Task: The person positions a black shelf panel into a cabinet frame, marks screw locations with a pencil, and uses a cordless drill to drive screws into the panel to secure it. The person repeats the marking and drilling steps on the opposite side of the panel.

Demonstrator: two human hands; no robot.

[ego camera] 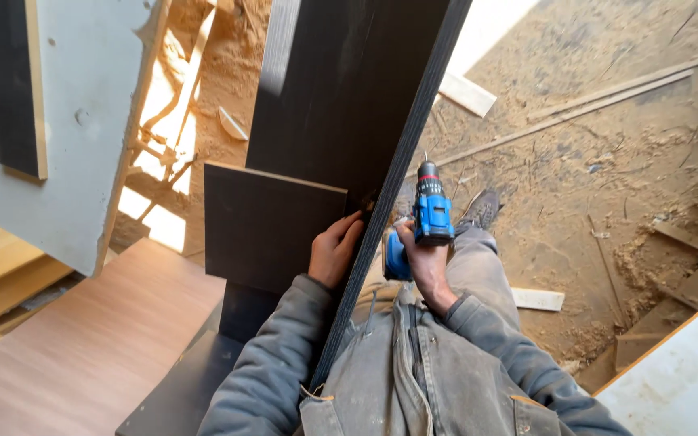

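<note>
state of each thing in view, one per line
blue and black cordless drill: gripped in right hand, bit pointing away
tall dark wood panel: standing on edge, left hand on it
small dark square board: upright against the panel
pale wood offcut: lying on sawdust floor

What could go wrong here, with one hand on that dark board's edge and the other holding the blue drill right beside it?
1. The left hand rests on the tall dark wooden panel close to the blue cordless drill; a slip could bring the bit toward its fingers.
2. The panel stands on edge, steadied by that one hand, so it might tip.
3. The sawdust-covered floor with its loose pale wood offcut near the grey shoe could cause a stumble.
</note>
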